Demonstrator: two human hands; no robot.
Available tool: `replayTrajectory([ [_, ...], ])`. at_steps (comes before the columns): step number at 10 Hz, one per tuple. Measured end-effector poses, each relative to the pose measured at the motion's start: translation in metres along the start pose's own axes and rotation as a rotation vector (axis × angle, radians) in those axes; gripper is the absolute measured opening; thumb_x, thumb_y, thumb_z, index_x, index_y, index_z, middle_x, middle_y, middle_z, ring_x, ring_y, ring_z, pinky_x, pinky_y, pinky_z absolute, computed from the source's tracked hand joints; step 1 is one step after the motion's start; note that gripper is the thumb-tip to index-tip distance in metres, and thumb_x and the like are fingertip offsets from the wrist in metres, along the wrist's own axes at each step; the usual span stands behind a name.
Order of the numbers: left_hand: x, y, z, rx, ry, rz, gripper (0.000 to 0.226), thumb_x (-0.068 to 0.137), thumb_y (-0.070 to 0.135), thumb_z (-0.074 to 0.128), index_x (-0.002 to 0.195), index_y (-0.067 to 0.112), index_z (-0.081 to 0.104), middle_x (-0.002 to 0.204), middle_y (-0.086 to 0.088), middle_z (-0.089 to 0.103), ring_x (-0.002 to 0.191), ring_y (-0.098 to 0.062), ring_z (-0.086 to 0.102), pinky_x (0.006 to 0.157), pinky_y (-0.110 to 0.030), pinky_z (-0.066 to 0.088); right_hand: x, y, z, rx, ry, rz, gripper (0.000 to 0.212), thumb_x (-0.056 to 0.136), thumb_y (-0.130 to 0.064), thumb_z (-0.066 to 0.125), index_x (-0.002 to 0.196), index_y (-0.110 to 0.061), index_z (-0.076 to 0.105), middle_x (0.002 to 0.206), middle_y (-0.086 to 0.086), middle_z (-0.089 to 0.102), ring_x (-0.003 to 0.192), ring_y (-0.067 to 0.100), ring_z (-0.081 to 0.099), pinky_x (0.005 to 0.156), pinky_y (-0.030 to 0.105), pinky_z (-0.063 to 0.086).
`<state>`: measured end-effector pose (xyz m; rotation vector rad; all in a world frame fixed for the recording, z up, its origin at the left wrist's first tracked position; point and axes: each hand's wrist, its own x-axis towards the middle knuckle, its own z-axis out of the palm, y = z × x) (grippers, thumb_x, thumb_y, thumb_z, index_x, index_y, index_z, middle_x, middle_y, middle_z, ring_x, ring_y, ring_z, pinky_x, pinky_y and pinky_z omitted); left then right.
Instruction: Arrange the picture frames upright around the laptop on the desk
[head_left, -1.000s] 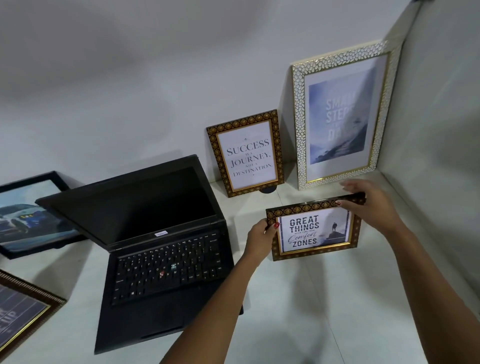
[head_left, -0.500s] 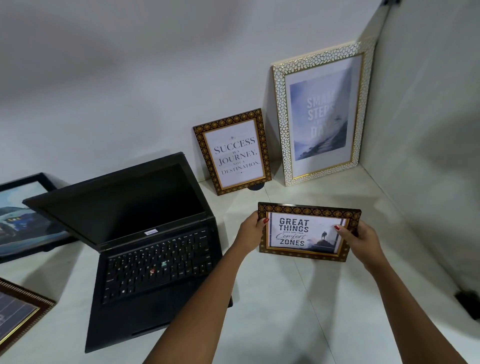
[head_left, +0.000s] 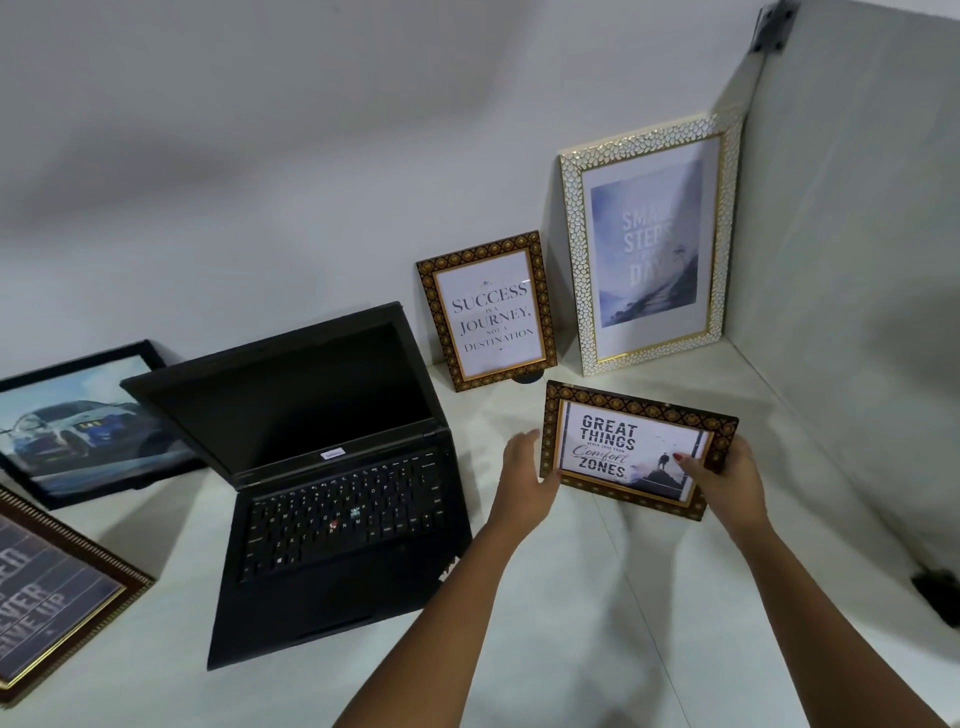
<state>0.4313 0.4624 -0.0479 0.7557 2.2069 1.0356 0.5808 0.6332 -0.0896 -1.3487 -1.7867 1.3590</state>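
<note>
A small landscape frame reading "Great Things… Comfort Zones" (head_left: 623, 447), with a brown patterned border, is held tilted just above the desk, right of the open black laptop (head_left: 332, 467). My left hand (head_left: 524, 478) grips its left edge, and my right hand (head_left: 727, 483) holds its lower right corner with the thumb on the glass. Behind it a brown "Success is a Journey" frame (head_left: 488, 312) and a tall white-and-gold frame (head_left: 649, 244) stand upright against the wall. Left of the laptop a black frame with a car picture (head_left: 78, 421) leans upright.
A brown frame reading "Never Give Up" (head_left: 47, 597) lies flat at the left edge of the white desk (head_left: 571, 623). A grey partition (head_left: 857, 260) closes off the right side. A small black object (head_left: 940, 592) sits at the desk's right edge.
The small frame has come down and toward me, away from the white frame. My right hand has shifted from its top edge to its lower right corner.
</note>
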Motion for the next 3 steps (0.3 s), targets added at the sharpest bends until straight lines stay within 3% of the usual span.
replayTrajectory([
  [1, -0.025, -0.010, -0.004, -0.364, 0.092, -0.095, 0.050, 0.089, 0.009, 0.053, 0.136, 0.017, 0.035, 0.148, -0.005, 0.035, 0.137, -0.025, 0.033, 0.110, -0.036, 0.033, -0.026, -0.014, 0.007, -0.045, 0.168, -0.048, 0.078, 0.069, -0.003, 0.073, 0.134, -0.003, 0.028, 0.135, 0.026, 0.039, 0.127, 0.035, 0.036, 0.101, 0.046, 0.036],
  [3, -0.066, -0.017, -0.015, -0.521, 0.181, -0.071, 0.045, 0.088, -0.001, 0.049, 0.128, 0.018, 0.045, 0.133, 0.002, 0.048, 0.131, -0.023, 0.040, 0.105, -0.032, 0.036, -0.081, -0.028, 0.032, -0.100, 0.327, -0.199, 0.073, 0.074, -0.002, 0.065, 0.134, -0.002, 0.024, 0.144, 0.027, 0.022, 0.128, 0.037, 0.030, 0.104, 0.043, 0.034],
])
